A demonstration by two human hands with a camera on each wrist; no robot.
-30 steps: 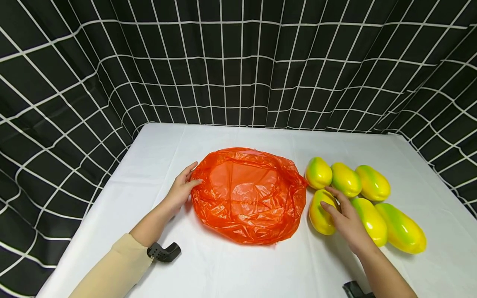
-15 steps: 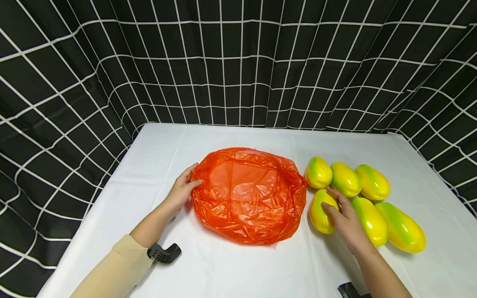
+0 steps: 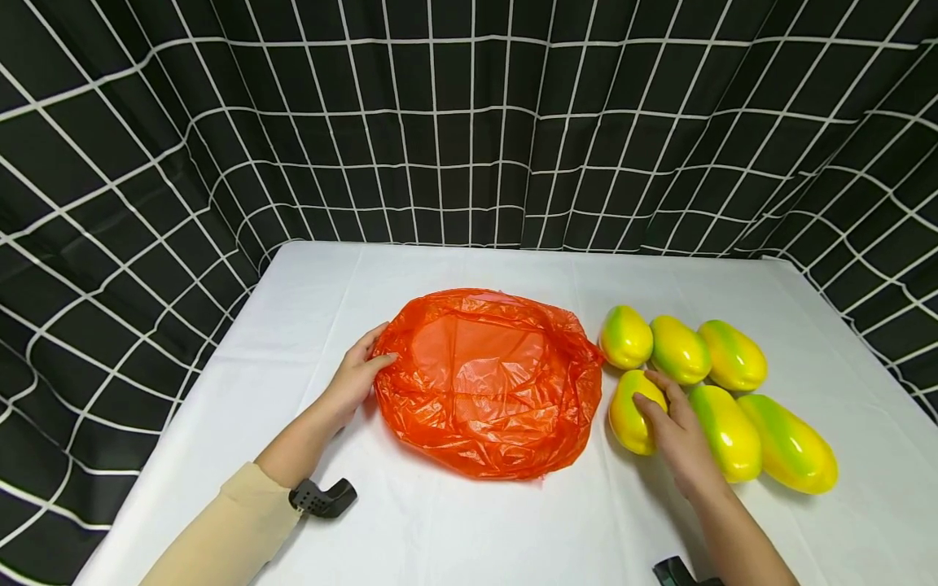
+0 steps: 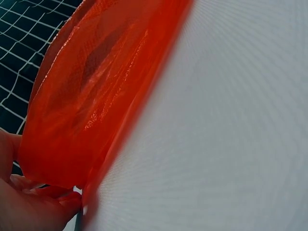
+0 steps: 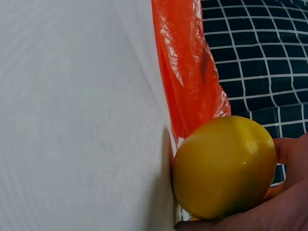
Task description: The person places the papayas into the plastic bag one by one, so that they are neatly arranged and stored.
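Held between thumb and fingers of the right hand, a yellow-green fruit, on the right half of the surface. Just beside, a wide-mouthed red plastic bag, around the middle of the surface, with left rim pinched by the left hand. Toward the right edge of the surface, five similar fruits, three in a farther row and two in a nearer one. Beyond the far edge, a black curtain with white grid lines.
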